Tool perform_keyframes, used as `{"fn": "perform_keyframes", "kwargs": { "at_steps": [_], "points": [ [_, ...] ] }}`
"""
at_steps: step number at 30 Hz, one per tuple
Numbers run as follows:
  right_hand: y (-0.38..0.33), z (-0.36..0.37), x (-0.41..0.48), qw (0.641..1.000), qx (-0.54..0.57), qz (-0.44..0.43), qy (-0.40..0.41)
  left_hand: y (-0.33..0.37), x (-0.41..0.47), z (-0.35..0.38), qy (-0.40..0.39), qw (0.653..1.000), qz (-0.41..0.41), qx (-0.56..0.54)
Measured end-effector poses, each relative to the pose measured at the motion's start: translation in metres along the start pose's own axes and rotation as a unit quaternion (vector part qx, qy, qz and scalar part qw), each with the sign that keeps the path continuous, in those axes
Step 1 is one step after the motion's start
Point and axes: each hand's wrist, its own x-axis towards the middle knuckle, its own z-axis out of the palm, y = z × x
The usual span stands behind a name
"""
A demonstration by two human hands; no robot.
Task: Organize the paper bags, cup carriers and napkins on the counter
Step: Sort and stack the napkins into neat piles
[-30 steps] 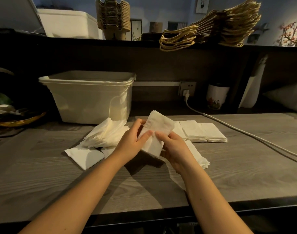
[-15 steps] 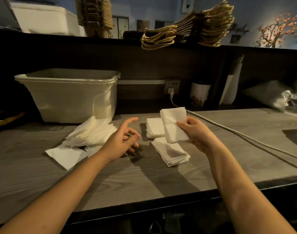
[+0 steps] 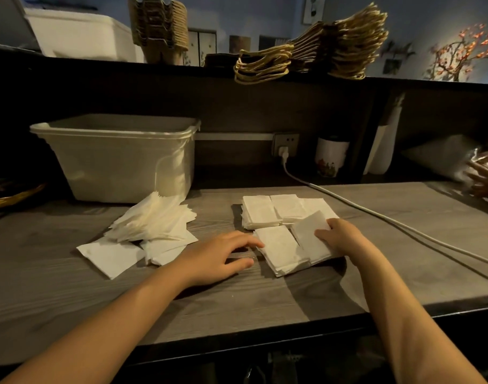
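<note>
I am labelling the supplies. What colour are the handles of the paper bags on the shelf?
The handles are tan, best seen in the head view.

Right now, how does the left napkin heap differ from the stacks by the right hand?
The heap is fanned and askew; the stacks are squared, side by side. The heap is one pile; the stacks number several, the right hand holding a napkin on one. Both are white folded napkins.

free: tabletop [image 3: 237, 306] front edge; gap between pile [image 3: 154, 223] and stacks [image 3: 276, 214] | blocked: bin [image 3: 120, 162] back-left corner; cable [image 3: 375, 217] crossing toward right edge
</note>
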Motion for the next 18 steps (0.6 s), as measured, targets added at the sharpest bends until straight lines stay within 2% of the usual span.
{"fn": "perform_keyframes", "kwargs": {
  "at_steps": [2,6,9,13,16,18],
  "points": [
    [-0.002,0.006,0.0,1.0,-0.019,-0.013,0.007,0.002,0.0,0.001,-0.007,0.999,0.018,0.033],
    [-0.005,0.013,0.001,0.999,-0.019,-0.029,0.01,0.005,0.001,0.007,-0.024,0.999,0.039,0.018],
    [-0.006,0.016,0.001,0.999,-0.018,-0.03,0.021,0.009,0.003,0.01,-0.031,0.997,0.057,0.048],
    [-0.003,0.024,-0.002,0.998,-0.018,-0.045,0.049,0.011,0.003,0.011,-0.039,0.994,0.053,0.091],
    [0.0,0.027,-0.005,0.996,-0.03,-0.053,0.071,0.01,0.001,0.005,-0.023,0.995,0.043,0.09],
    [0.001,0.027,-0.007,0.992,-0.056,-0.052,0.097,0.008,0.0,-0.008,0.019,0.993,0.027,0.115]
  ]
}}
